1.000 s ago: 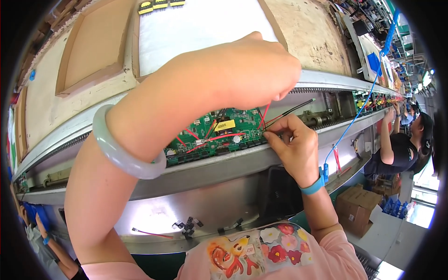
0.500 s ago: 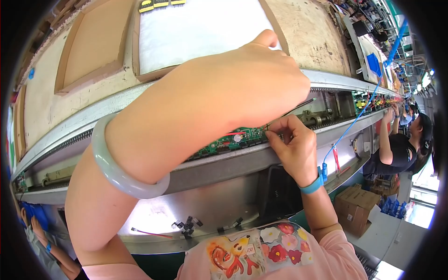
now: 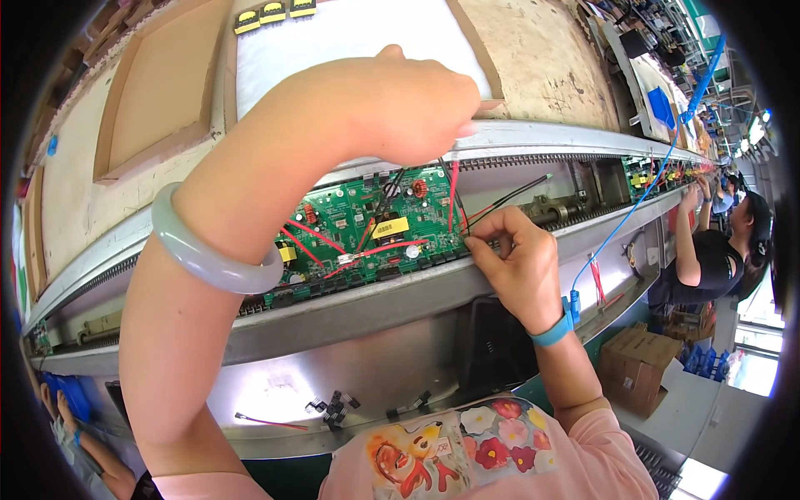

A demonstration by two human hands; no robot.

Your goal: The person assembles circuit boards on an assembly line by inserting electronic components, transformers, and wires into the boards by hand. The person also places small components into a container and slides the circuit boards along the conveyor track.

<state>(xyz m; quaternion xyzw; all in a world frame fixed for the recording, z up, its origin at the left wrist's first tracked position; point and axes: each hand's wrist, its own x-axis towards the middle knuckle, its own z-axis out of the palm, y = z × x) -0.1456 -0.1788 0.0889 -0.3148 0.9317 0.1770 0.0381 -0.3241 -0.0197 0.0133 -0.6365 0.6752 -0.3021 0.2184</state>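
Observation:
A green circuit board point(image 3: 433, 218) packed with parts lies in the metal rail track before me. My left hand point(image 3: 421, 108) arches over its far edge, fingers curled down. Red and black wires point(image 3: 454, 179) rise from the board's right end to those fingers, whose tips are partly hidden. At the near right corner of the board, my right hand point(image 3: 521, 258) pinches a thin black wire between thumb and forefinger. More red wires point(image 3: 383, 248) lie across the board, beside a yellow-topped transformer point(image 3: 389, 227).
Beyond the rail, a cardboard tray point(image 3: 492, 58) lined with white foam holds yellow-and-black transformers point(image 3: 272, 12). A blue cord point(image 3: 621, 229) runs from my right wristband. Loose black connectors point(image 3: 336, 408) lie on the metal shelf below. A co-worker point(image 3: 717, 258) works farther right along the line.
My left hand has moved left and back from over the board's right end, uncovering much of the board and its wires. The right hand stays pinched at nearly the same spot.

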